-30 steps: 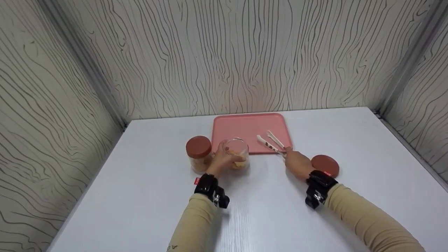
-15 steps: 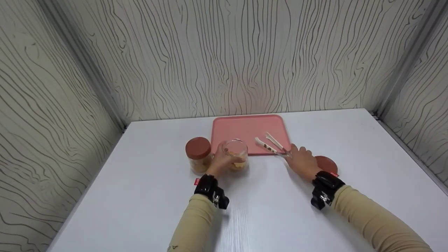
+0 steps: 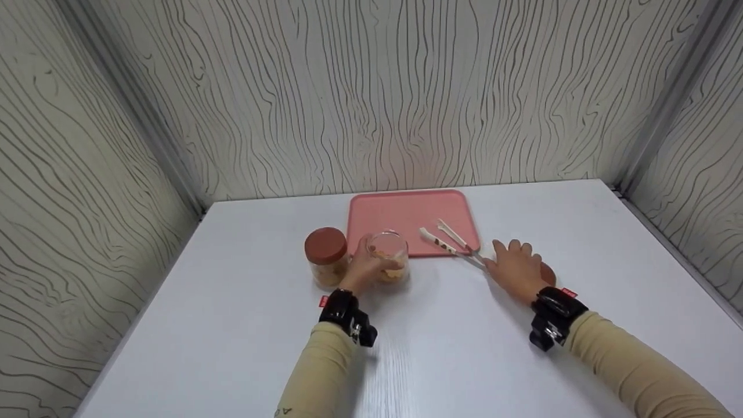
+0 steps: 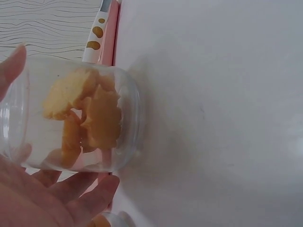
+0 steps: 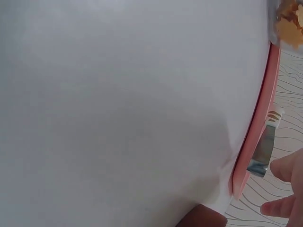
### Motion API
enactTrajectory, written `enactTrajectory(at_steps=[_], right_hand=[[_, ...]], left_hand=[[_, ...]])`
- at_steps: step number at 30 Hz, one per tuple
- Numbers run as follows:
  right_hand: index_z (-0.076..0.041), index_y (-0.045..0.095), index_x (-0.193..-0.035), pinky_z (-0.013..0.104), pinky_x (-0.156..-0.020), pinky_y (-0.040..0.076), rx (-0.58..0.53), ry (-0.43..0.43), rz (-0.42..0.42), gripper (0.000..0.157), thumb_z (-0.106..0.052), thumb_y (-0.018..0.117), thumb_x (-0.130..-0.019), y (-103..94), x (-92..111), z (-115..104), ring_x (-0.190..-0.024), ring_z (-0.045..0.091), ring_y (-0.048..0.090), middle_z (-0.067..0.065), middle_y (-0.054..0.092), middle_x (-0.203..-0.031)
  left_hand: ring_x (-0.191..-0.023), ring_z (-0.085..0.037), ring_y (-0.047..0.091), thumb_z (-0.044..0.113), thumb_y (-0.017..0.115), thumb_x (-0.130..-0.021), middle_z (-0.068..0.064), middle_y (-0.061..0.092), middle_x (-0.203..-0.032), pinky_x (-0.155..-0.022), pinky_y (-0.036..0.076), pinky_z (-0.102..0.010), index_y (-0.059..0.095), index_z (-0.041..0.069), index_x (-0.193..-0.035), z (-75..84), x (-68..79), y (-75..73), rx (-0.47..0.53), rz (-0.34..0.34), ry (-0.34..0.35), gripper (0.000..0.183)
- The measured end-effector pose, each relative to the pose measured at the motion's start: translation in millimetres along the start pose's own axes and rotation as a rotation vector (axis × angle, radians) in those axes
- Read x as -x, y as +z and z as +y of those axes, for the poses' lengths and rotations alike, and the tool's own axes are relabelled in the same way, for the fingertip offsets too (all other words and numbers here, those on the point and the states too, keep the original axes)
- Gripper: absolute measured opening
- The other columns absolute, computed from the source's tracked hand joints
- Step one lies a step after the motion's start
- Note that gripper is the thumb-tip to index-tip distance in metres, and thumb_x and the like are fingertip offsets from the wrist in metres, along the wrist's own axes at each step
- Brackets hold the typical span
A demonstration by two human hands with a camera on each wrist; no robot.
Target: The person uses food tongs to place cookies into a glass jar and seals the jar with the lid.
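My left hand (image 3: pixel 361 270) holds an uncovered clear jar (image 4: pixel 40 127) from its left side, thumb and fingers around the glass. Yellow biscuits (image 4: pixel 102 118) lie inside it. Tongs (image 3: pixel 446 242) with white, brown-spotted tips rest across the front rim of a pink tray (image 3: pixel 400 212); their metal end (image 5: pixel 262 153) juts out past that rim. Close to this end is my right hand (image 3: pixel 516 273), its fingers spread and holding nothing. Whether the thumb touches the metal is unclear. A brown lid (image 3: pixel 547 275) shows partly from behind the right hand.
A second jar (image 3: pixel 329 273), closed with a brown lid (image 3: pixel 325 245), stands just left of my left hand, biscuits inside. The white table (image 3: pixel 261 348) meets patterned panels (image 3: pixel 406 104) at the back and sides.
My right hand has let go of the tongs, which now lie on the tray rim, and has shifted right with its fingers spreading, covering more of the lid. The left hand stays on the jar.
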State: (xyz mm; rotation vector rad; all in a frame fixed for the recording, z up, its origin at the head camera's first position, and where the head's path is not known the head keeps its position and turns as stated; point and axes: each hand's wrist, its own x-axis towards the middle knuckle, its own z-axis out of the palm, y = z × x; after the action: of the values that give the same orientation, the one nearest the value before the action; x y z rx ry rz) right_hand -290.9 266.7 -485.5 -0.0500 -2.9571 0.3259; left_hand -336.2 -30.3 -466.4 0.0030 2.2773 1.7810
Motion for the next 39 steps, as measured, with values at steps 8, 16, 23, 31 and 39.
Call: enactTrajectory(at_steps=[8, 16, 23, 31, 39], right_hand=[[0.009, 0.044, -0.136, 0.068, -0.078, 0.041, -0.015, 0.019, -0.068, 0.061, -0.038, 0.052, -0.098, -2.5, 7, 12, -0.106, 0.055, 0.043, 0.039, 0.043, -0.119], [0.011, 0.037, -0.140, 0.073, -0.079, 0.039, -0.066, 0.041, -0.164, 0.085, -0.062, 0.039, -0.096, -4.8, 12, 19, -0.111, 0.060, 0.039, 0.042, 0.037, -0.127], [0.011, 0.033, -0.141, 0.087, -0.082, 0.019, -0.121, 0.065, -0.272, 0.102, -0.076, 0.037, -0.088, -8.5, 17, 27, -0.124, 0.066, 0.018, 0.045, 0.020, -0.140], [0.010, 0.028, -0.145, 0.078, -0.091, 0.027, -0.150, 0.019, -0.287, 0.105, -0.068, 0.060, -0.082, -2.2, 24, 42, -0.129, 0.065, 0.011, 0.044, 0.014, -0.145], [0.007, 0.031, -0.145, 0.074, -0.094, 0.029, -0.180, 0.024, -0.283, 0.080, -0.040, 0.064, -0.089, -1.5, 25, 49, -0.125, 0.065, 0.016, 0.044, 0.015, -0.144]], left_hand=[[-0.134, -0.034, 0.036, 0.017, 0.081, -0.075, -0.021, 0.032, -0.151, -0.109, 0.032, -0.051, 0.021, 0.014, -0.152, 2.2, 3.0, 0.5, -0.018, 0.008, 0.007, 0.098], [-0.136, -0.035, 0.034, 0.016, 0.082, -0.072, -0.024, 0.033, -0.150, -0.110, 0.031, -0.050, 0.021, 0.010, -0.151, 1.8, 3.6, -1.4, -0.040, 0.004, 0.040, 0.101], [-0.138, -0.036, 0.032, 0.014, 0.082, -0.073, -0.025, 0.030, -0.152, -0.110, 0.030, -0.049, 0.017, 0.011, -0.153, 2.9, 3.8, -1.6, -0.026, -0.006, 0.038, 0.104], [-0.137, -0.036, 0.032, 0.008, 0.081, -0.072, -0.025, 0.030, -0.152, -0.109, 0.033, -0.049, 0.023, 0.012, -0.152, 2.2, 1.6, -2.0, 0.013, -0.016, 0.056, 0.099], [-0.132, -0.034, 0.037, 0.008, 0.081, -0.071, -0.023, 0.035, -0.149, -0.105, 0.038, -0.047, 0.027, 0.010, -0.149, -0.5, 0.2, -1.2, 0.016, -0.020, 0.078, 0.095]])
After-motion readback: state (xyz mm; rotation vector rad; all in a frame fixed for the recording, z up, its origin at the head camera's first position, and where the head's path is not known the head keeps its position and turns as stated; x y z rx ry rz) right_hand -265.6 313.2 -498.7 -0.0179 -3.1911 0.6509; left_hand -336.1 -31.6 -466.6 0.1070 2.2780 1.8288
